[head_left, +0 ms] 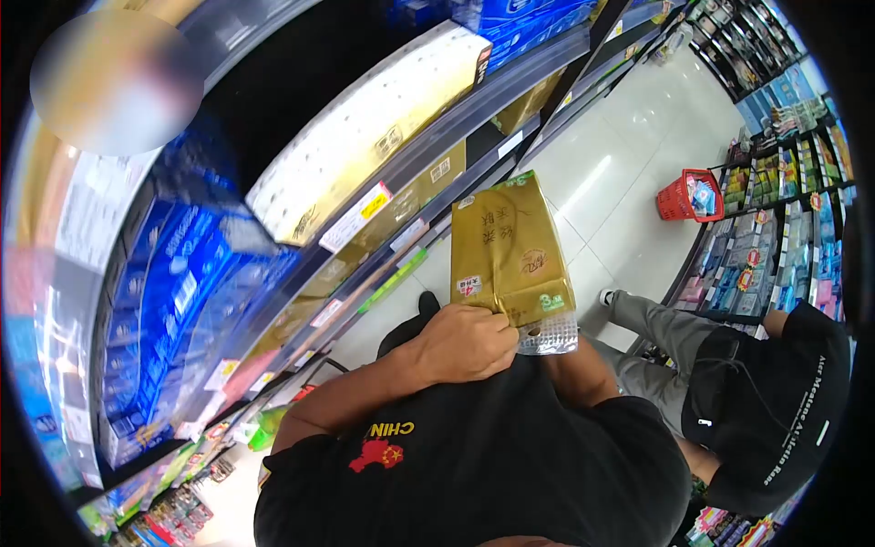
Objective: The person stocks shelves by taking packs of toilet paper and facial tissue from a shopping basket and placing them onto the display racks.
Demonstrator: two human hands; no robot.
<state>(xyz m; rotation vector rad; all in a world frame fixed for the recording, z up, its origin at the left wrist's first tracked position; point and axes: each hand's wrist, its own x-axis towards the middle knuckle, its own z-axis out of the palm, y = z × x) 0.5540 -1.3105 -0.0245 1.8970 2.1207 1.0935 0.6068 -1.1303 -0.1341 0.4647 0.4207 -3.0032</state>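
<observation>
A gold plastic-wrapped tissue pack [510,242] is in front of my chest, tilted, with printed characters and a small white label on its face. My left hand [469,342] is closed on the near edge of the pack, knuckles up. A silvery see-through piece of wrapping [549,334] shows at the pack's near right corner. My right forearm runs up behind this corner, and my right hand is hidden by the pack, so its fingers cannot be seen.
Shelves at left hold a white-and-gold pack [365,128] and blue packs [196,273], with price tags [355,217] along the edges. A red shopping basket [679,196] stands on the tiled floor [629,128]. Another person in a black shirt [775,410] is close at right, near stocked shelves.
</observation>
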